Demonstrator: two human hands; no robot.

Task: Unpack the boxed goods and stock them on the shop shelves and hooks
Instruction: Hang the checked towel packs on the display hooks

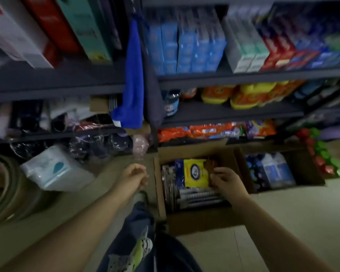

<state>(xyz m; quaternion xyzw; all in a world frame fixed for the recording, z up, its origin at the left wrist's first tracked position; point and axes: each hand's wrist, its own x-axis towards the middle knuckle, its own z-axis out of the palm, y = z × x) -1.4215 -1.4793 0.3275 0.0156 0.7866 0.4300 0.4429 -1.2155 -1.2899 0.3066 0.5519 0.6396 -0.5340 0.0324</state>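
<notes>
Both bare forearms reaching forward and down, left hand (134,174) fingers loosely curled, right hand (225,180) fingers curled

Pale floor (302,222) under two open cardboard boxes (194,222), a tissue pack (55,169) alongside.

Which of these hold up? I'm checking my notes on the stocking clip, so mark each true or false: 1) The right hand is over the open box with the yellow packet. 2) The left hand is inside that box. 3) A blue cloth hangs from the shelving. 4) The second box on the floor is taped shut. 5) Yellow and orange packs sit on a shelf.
1) True: the right hand is over the open box, beside the yellow packet.
2) False: the left hand is outside it, above the floor.
3) True: blue cloth.
4) False: the second box is open, goods showing.
5) True: yellow and orange packs.
</notes>
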